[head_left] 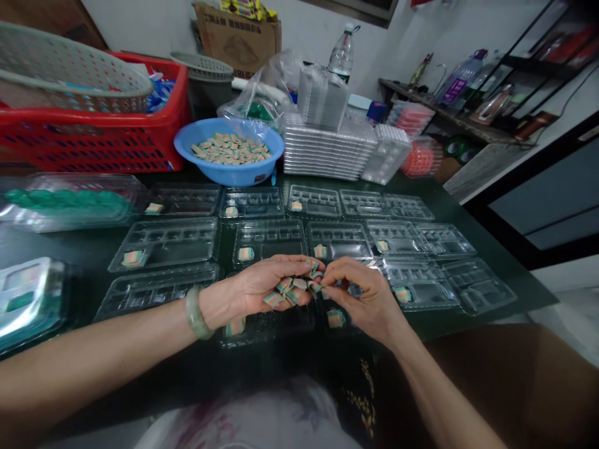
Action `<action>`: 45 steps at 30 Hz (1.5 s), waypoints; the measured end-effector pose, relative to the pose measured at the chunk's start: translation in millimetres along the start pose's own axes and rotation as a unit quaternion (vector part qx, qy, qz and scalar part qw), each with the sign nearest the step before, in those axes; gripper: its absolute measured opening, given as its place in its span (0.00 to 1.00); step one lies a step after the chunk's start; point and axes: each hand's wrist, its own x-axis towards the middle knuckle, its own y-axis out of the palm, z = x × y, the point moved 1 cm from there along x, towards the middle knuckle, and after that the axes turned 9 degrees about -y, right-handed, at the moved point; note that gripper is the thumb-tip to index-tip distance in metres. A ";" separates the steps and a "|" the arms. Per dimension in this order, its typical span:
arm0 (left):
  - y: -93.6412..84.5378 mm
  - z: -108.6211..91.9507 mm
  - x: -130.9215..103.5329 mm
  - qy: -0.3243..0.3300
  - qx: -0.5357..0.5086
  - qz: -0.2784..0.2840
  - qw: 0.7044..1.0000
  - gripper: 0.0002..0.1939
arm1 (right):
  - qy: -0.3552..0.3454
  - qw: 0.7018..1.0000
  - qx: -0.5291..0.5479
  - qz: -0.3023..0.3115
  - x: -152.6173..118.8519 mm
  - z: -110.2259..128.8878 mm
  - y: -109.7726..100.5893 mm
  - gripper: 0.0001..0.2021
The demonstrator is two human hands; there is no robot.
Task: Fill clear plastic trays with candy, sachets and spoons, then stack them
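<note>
My left hand (276, 280), with a pale green bangle on its wrist, is cupped palm up around several small striped pieces (292, 290) in pink, cream and green. Thumb and forefinger of my right hand (358, 293) pinch one of these pieces at the edge of the pile. Both hands are over rows of clear plastic trays (341, 234) with compartments. Single striped pieces or small stacks sit in the corner compartment of many trays, such as the stack (246, 254) just behind my left hand. My hands and forearms hide parts of the front trays.
A blue basin (229, 171) of striped pieces stands behind the trays, beside stacked clear trays (327, 149). At the back left is a red basket (93, 140). Closed clear packs (32, 299) lie at the left. A shelf (458, 115) is at the right.
</note>
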 end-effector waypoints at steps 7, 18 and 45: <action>2.6 -3.1 0.7 -0.016 -0.052 0.068 0.996 0.05 | -0.013 0.999 0.002 -0.037 2.0 -4.0 2.1 0.03; -0.5 -1.7 0.5 -0.048 0.021 0.102 0.993 0.04 | -0.046 0.998 -0.036 -0.012 -2.7 2.7 4.9 0.04; 1.6 6.8 15.7 0.067 0.076 -0.053 0.993 0.11 | 0.157 0.981 0.032 -0.108 -1.1 -12.9 14.5 0.05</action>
